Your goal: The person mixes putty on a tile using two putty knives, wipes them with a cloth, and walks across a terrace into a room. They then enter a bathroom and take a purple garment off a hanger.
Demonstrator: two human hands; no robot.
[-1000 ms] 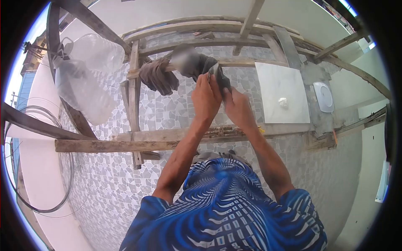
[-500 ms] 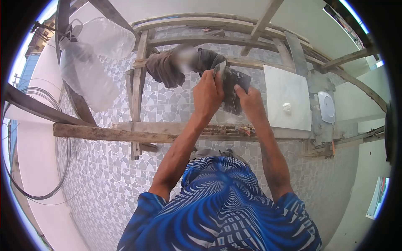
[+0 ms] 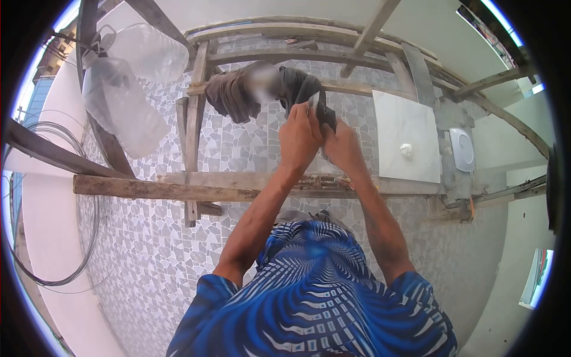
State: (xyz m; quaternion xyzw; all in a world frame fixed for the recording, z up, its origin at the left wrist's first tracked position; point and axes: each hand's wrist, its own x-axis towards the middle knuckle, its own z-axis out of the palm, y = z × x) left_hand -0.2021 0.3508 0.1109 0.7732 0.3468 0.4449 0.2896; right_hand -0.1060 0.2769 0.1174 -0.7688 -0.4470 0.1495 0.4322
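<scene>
Close together in front of me, both hands are closed at a dark flat piece (image 3: 328,117) with white smears on it. It is tilted nearly edge-on and mostly hidden behind my fingers. My right hand (image 3: 343,144) grips its near right side, thumb toward the other hand. My left hand (image 3: 299,134) pinches a thin pale-edged strip (image 3: 314,102) against it; I cannot tell whether the two are one thing. Just beyond the fingers, a bundle of dark cloth (image 3: 233,95) hangs over a wooden bar.
To the right, a white board (image 3: 407,119) carries a small white lump (image 3: 406,150), with a white oval lid-like object (image 3: 462,149) beside it. A wooden beam (image 3: 160,189) crosses below my hands. Large clear plastic jugs (image 3: 122,107) hang left, near coiled wire (image 3: 89,250). Patterned tiles (image 3: 154,250) lie below.
My right hand has moved left, close against my left hand. The dark flat piece has turned from broad-side view to nearly edge-on.
</scene>
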